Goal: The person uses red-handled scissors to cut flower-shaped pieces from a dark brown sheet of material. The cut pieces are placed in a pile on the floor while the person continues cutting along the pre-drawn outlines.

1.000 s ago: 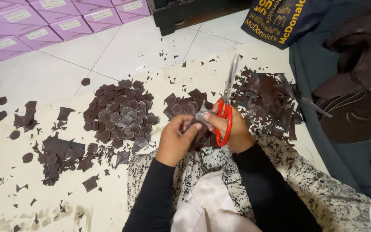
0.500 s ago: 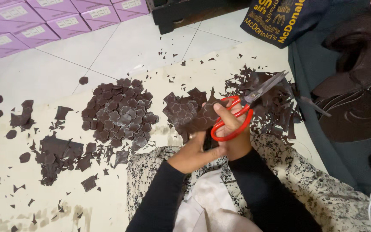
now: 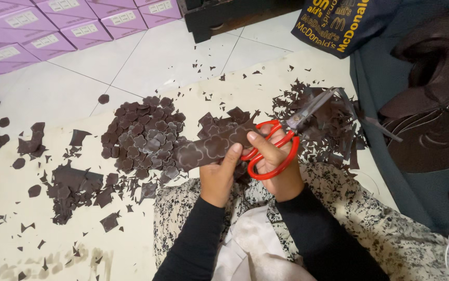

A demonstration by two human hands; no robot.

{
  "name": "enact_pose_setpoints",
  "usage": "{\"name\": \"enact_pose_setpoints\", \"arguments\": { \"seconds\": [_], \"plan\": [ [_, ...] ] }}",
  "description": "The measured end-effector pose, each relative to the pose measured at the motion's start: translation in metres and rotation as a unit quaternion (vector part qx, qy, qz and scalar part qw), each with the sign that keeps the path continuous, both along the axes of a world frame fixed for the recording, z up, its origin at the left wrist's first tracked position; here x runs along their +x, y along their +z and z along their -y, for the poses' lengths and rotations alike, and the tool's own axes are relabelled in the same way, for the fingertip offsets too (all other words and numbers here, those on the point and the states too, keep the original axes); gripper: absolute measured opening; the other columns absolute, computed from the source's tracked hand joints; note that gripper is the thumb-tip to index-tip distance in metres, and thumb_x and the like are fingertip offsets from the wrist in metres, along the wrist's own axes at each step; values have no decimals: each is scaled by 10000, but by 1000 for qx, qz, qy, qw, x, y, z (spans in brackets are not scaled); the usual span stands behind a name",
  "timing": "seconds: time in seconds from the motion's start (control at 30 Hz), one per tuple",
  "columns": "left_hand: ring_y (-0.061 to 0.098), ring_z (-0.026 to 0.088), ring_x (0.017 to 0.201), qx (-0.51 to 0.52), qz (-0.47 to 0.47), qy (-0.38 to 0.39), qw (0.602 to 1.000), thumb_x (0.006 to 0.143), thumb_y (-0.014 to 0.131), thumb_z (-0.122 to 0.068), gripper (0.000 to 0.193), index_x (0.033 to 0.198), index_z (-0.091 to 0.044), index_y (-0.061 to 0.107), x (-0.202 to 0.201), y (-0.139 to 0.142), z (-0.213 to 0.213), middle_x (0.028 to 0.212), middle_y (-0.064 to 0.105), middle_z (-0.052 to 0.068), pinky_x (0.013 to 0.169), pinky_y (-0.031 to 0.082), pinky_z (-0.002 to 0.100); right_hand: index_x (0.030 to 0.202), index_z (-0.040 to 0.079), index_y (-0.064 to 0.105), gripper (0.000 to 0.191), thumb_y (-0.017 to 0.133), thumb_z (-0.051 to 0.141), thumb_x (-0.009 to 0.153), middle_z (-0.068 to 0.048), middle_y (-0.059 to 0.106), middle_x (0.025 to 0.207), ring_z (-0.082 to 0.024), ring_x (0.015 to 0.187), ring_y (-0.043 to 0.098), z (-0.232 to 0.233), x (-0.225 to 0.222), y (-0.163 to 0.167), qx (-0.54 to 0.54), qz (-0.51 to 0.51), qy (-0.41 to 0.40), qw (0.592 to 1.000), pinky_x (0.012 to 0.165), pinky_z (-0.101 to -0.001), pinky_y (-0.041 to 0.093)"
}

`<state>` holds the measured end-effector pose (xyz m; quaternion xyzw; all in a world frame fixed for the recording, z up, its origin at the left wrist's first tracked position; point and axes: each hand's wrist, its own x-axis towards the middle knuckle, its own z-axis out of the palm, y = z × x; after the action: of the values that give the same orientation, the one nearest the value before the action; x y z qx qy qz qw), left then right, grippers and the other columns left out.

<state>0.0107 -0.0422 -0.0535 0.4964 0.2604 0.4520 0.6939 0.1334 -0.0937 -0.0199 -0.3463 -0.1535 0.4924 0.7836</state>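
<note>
My left hand [image 3: 219, 177] grips a dark brown strip [image 3: 209, 148] marked with pale flower outlines, held flat and pointing left. My right hand [image 3: 274, 166] is through the red handles of a pair of scissors [image 3: 287, 138]; the grey blades point up and to the right, away from the strip. Both sleeves are black. My lap is covered by a black-and-cream patterned cloth [image 3: 370, 224]. Just left of the strip lies a pile of cut brown flower shapes [image 3: 144, 138].
Brown offcuts [image 3: 73, 184] litter the cream mat [image 3: 79, 250] at the left, and thin trimmings [image 3: 328, 125] lie beyond the scissors. Lilac boxes [image 3: 53, 26] line the far left. A dark bag with yellow print [image 3: 339, 21] and dark brown moulded pieces [image 3: 432, 104] sit at the right.
The scissors swung from upright to pointing up-right. My left hand dropped low, then came back up holding the long outlined strip out to the left.
</note>
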Motion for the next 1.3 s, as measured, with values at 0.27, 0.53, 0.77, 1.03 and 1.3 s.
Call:
{"name": "enact_pose_setpoints", "arguments": {
  "seconds": [0.27, 0.53, 0.77, 1.03, 1.3],
  "plan": [
    [691, 136, 809, -52, -68, 83, 993, 941, 726, -151, 157, 1025, -21, 752, -5, 30, 1, 945, 759, 49, 748, 571, 283, 977, 71, 521, 204, 713, 117, 925, -49, 603, 873, -153, 715, 642, 5, 3, -8, -96, 216, 29, 971, 643, -303, 526],
    [699, 141, 845, -93, 59, 174, 979, 911, 716, -99, 148, 1056, -71, 704, -16, 49, -18, 979, 739, 41, 715, 563, 276, 1017, 78, 582, 241, 701, 279, 959, -21, 556, 821, -127, 723, 536, 13, -4, -2, -112, 402, 162, 894, 665, -292, 466],
    [655, 140, 840, -137, 81, 215, 964, 939, 753, -77, 139, 1045, -1, 706, -22, 51, -18, 994, 709, 80, 744, 537, 286, 1017, 63, 588, 278, 697, 310, 951, -21, 620, 859, -118, 806, 609, 11, -25, 3, -54, 474, 231, 848, 736, -284, 517],
    [650, 143, 833, -180, 90, 165, 966, 912, 751, -124, 167, 1035, -22, 704, -19, 47, -12, 950, 699, 57, 768, 526, 307, 998, 52, 610, 373, 558, 422, 1014, -48, 569, 753, -131, 656, 558, 9, -30, 2, -144, 428, 258, 854, 608, -280, 480],
    [681, 155, 703, -112, -231, -64, 964, 1002, 397, -560, 650, 944, -25, 761, -37, 49, -29, 813, 753, 75, 650, 490, 277, 1163, 131, 611, 304, 507, 372, 1010, 55, 657, 885, -56, 707, 556, 8, -10, -1, -78, 342, 219, 910, 613, -231, 466]
  ]
}}
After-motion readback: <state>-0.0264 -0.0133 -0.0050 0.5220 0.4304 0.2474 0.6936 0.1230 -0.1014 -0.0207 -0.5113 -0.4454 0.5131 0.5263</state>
